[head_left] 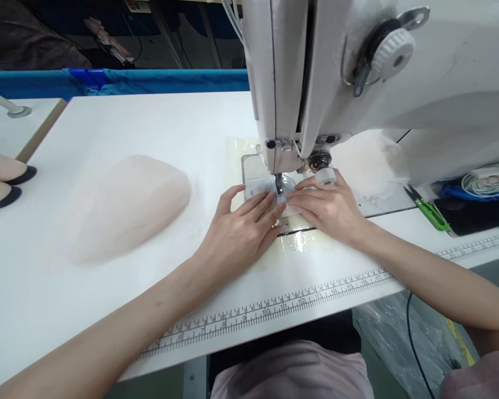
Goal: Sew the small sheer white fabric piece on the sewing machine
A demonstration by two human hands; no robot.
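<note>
I'm working both hands at the sewing machine (pixel 286 83), where a thin whitish piece (pixel 259 184) is lying beneath the presser foot (pixel 279 184). Taking that foot as the clock's centre, I'm resting the left hand (pixel 242 230) around seven o'clock, palm down, fingers spread, tips touching the piece. I'm setting the right hand (pixel 330 205) near four o'clock, fingers bent and tips at the piece; I can't tell whether they're pinching it. A pale beige rounded shape (pixel 145 199) is showing on the counter (pixel 199 124) at nine o'clock, apart from the hands. Green-handled snips (pixel 436 215) are lying at three o'clock, beside a dark flat object (pixel 468 211). A printed ruler (pixel 266 313) is running along the near edge at six o'clock.
</note>
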